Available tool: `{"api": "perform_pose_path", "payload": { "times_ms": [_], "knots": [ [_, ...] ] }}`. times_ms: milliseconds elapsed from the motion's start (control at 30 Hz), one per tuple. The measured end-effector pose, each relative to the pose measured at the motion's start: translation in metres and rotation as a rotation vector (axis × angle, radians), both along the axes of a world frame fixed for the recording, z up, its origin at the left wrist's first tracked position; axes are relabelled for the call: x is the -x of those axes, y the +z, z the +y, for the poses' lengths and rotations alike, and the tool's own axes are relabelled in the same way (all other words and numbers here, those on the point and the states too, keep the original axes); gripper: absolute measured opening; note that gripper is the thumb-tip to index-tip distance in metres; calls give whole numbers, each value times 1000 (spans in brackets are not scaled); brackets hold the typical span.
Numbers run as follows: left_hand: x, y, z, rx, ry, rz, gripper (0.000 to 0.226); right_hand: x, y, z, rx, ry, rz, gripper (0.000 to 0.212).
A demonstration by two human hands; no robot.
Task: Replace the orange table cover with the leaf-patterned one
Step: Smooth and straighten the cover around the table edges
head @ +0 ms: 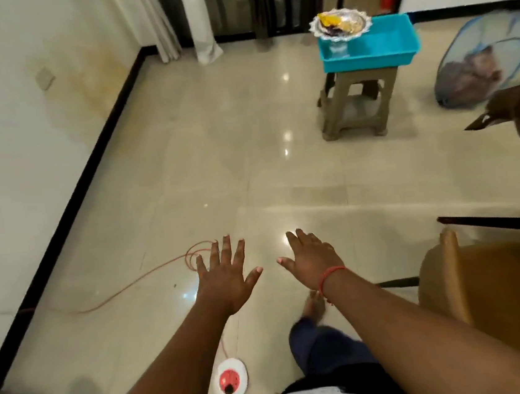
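Two bare hands reach forward over the glossy tiled floor (pixel 159 182) in the head view, palms down, holding nothing. On the left hand (pixel 224 278) the fingers are straight and spread apart; on the right hand (pixel 313 260), which wears a red thread at the wrist, they are straight and closer together. Neither table cover can be made out. At one o'clock a brown stool (pixel 356 104) carries a turquoise tray (pixel 378 50) with a silver bowl (pixel 341 25). At six o'clock lies a round white socket (pixel 231 381) with an orange cord (pixel 132 284).
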State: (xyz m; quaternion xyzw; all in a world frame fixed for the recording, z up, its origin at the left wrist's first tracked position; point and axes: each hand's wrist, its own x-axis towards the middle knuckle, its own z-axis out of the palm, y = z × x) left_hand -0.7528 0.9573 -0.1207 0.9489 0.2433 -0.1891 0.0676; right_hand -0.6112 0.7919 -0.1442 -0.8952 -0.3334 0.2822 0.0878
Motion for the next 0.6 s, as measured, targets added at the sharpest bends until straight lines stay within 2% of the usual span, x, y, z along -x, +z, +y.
{"api": "perform_pose_path", "payload": {
  "times_ms": [367,600],
  "knots": [
    [-288,-2,103,35,-128,-2,82,-272,3,74,70,-150,22,77],
    [-480,-12,149,42,-310,-7,93,-433,-1,102,86,-307,-6,78]
  ]
}}
